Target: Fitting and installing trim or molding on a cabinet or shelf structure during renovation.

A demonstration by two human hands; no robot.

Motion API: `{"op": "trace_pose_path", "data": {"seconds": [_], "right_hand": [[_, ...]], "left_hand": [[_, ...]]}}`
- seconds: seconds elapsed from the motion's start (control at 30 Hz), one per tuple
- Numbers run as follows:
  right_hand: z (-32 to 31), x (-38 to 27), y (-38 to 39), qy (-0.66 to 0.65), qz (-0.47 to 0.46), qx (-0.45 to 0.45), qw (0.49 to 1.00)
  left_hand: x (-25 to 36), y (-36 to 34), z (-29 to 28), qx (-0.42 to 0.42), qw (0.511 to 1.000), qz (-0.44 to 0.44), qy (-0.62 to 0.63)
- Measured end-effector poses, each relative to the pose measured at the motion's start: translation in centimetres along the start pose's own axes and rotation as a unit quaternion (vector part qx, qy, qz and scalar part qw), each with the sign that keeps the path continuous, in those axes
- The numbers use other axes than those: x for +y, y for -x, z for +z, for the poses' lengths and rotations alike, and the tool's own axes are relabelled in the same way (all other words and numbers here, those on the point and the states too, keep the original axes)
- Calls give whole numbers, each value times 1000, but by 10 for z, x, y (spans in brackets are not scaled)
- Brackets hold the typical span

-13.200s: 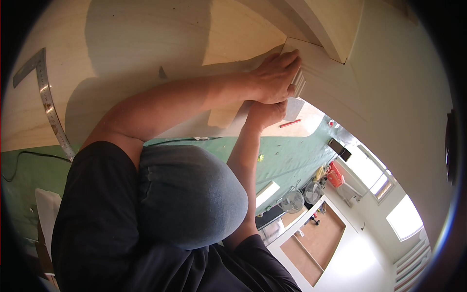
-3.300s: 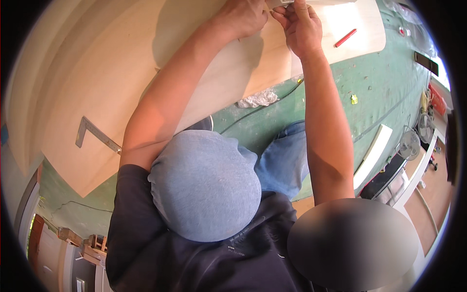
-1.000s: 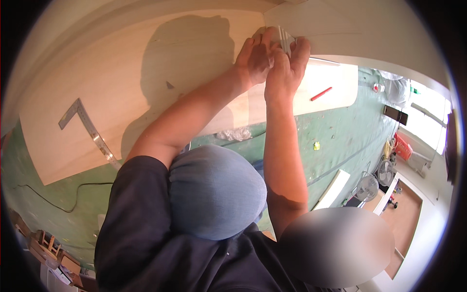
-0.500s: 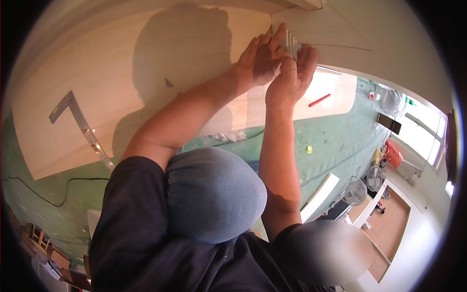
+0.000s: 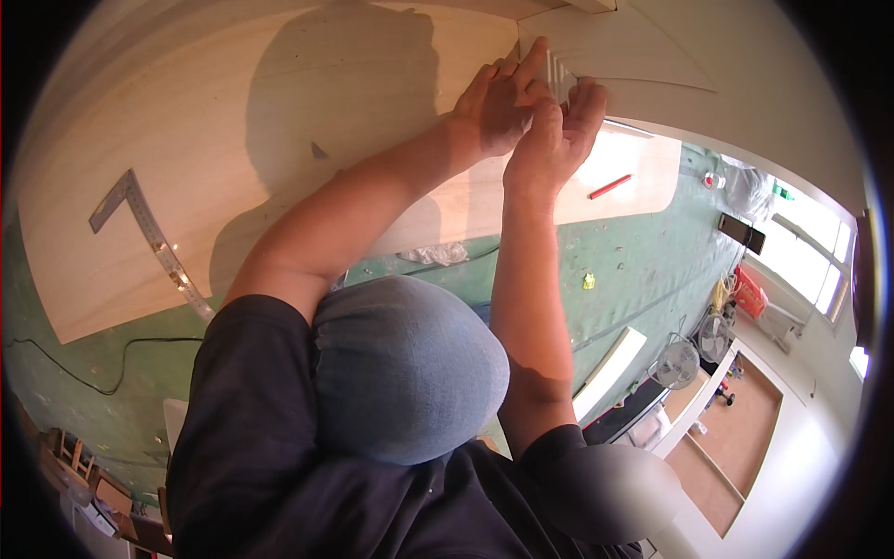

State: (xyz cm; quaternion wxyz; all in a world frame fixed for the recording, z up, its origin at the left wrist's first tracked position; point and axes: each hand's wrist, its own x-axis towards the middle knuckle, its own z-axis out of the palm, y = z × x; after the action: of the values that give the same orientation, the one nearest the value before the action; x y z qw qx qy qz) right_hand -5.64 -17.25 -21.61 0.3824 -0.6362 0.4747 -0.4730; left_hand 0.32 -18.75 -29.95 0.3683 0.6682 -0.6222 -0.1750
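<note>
My left hand and my right hand meet at the corner where the plywood board joins a pale panel. Between their fingers is a small pale grooved piece, held against that corner; the left index finger is extended along it, and the right fingers curl at its other side. Part of the piece is hidden by my fingers. A red pencil lies on the board to the right of my hands. At the left lies a steel square, and a small dark triangle is near the middle.
The green-covered floor holds crumpled plastic, a black cord and a long white strip. At the right are a phone, fans, a red item and a framed panel near windows.
Since 3.3 seconds ago, my hands have come together in the corner and my right hand has turned. In the last second, they stay on the grooved piece with only slight movement.
</note>
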Motion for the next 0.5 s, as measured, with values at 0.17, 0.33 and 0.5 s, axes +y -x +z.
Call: {"op": "trace_pose_path", "data": {"seconds": [0.17,0.33,0.5], "right_hand": [[-1,-3,1,-15,2,-7,1000],[1,1,-1,-38,-45,9,998],[1,0,-3,-11,-34,15,999]], "left_hand": [[0,0,-1,5,1000,-17,-1],[8,-2,-11,-49,998,-31,-12],[5,-1,-7,-12,999,-26,26]]}}
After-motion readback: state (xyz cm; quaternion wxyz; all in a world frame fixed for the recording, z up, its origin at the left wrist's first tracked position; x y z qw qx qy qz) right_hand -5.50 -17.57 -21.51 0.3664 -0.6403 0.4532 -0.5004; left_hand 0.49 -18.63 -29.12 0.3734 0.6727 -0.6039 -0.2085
